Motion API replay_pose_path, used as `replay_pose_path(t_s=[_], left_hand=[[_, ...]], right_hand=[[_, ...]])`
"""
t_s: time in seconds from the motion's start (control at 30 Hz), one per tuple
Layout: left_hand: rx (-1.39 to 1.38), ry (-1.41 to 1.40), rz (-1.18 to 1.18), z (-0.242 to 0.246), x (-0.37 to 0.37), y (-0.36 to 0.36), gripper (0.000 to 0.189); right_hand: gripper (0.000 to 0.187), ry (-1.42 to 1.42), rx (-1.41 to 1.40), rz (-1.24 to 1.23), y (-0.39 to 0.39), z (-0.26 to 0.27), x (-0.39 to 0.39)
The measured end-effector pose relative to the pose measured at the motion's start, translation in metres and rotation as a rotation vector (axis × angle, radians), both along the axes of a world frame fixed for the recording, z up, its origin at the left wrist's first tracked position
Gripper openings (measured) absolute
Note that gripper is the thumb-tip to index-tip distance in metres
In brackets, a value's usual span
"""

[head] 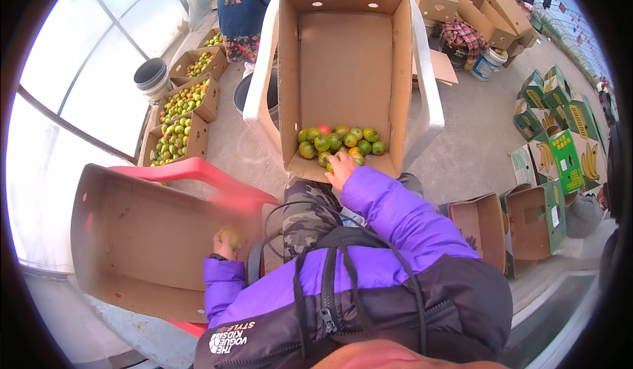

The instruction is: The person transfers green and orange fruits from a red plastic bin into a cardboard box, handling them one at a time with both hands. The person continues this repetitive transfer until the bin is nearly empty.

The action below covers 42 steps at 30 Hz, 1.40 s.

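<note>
A cardboard box (346, 62) rests on a white plastic chair (267, 80) in front of me. Green, yellowish and reddish tomatoes (322, 143) lie along its near end. My right hand (342, 169) reaches over the near edge and touches tomatoes there; whether it grips one is hidden by the fingers. At the left, my left hand (225, 246) holds a greenish-yellow tomato (229, 239) over the right side of a second cardboard box (148, 240), whose visible floor holds no tomatoes. That box sits on a red plastic chair (198, 169).
Tomato-filled boxes (198, 144) and a bucket (151, 75) line the left wall. A person (242, 10) sits beyond them. Banana boxes (564, 156) are stacked at right, with open boxes (479, 220) nearer. More cartons (484, 15) and a white bucket (488, 65) stand at the back right.
</note>
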<state>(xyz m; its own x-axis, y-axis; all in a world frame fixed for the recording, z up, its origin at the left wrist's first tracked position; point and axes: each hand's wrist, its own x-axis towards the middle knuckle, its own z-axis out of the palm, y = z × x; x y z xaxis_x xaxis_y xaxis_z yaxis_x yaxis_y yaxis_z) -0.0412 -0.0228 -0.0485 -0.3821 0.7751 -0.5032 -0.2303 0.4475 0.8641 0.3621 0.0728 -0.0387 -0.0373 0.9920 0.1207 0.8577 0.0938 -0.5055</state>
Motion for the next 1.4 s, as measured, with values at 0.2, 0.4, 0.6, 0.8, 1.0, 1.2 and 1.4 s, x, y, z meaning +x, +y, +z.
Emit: replay_pose_path(t_s=[0.2,0.4,0.6,0.8,1.0,1.2,1.4], left_hand=[[-0.223,0.220,-0.043,-0.065,-0.038,0.003,0.060],[0.021,0.455,0.040,-0.030,-0.034,0.017,0.045],[0.334,0.114,-0.450,0.070,0.057,0.027,0.036],[0.187,-0.645,-0.503,0.108,0.105,0.031,0.047],[0.138,-0.602,0.050,0.062,0.034,0.000,0.039],[-0.193,-0.374,0.318,-0.035,-0.041,0.002,0.036],[-0.126,-0.211,0.278,-0.032,-0.034,0.002,0.047]], right_hand=[[0.050,0.079,0.030,-0.010,0.000,-0.026,0.005],[0.045,0.133,0.044,-0.020,0.005,-0.018,0.006],[0.047,0.639,0.142,0.287,0.003,0.060,-0.035],[0.048,0.793,-0.004,0.596,-0.011,0.087,-0.070],[0.052,-0.071,0.144,-0.131,0.044,0.015,0.033],[0.066,0.056,-0.194,-0.230,0.039,-0.039,0.053],[0.072,0.023,-0.182,-0.227,0.036,-0.044,0.051]])
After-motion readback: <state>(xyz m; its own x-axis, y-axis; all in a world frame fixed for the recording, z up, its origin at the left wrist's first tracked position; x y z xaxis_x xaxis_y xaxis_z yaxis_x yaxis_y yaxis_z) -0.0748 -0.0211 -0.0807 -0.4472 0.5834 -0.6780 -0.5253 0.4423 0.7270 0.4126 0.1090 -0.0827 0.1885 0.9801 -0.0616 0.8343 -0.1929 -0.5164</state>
